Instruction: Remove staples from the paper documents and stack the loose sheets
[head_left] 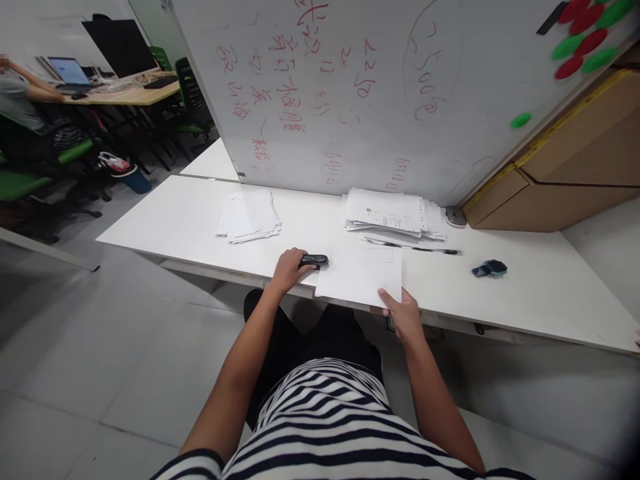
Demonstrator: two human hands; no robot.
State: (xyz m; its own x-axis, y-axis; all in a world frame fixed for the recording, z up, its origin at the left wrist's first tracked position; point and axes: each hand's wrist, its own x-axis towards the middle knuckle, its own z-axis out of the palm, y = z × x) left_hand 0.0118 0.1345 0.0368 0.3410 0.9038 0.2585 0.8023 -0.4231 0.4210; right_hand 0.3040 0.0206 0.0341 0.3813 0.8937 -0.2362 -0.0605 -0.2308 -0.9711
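Note:
My left hand (289, 269) rests on a black stapler (315, 260) lying near the front edge of the white table (175, 223). My right hand (403, 312) pinches the near right corner of a white sheet of paper (361, 273), which lies flat and overhangs the table edge. The stapler sits just left of that sheet.
A stack of blank sheets (250, 217) lies at the left, a printed stack (390, 213) at the back, a black pen (415, 248) before it. A dark blue object (490, 269) is at the right. A whiteboard (375, 87) leans behind; cardboard boxes (575, 160) right. A person's arm (30, 77) shows far left.

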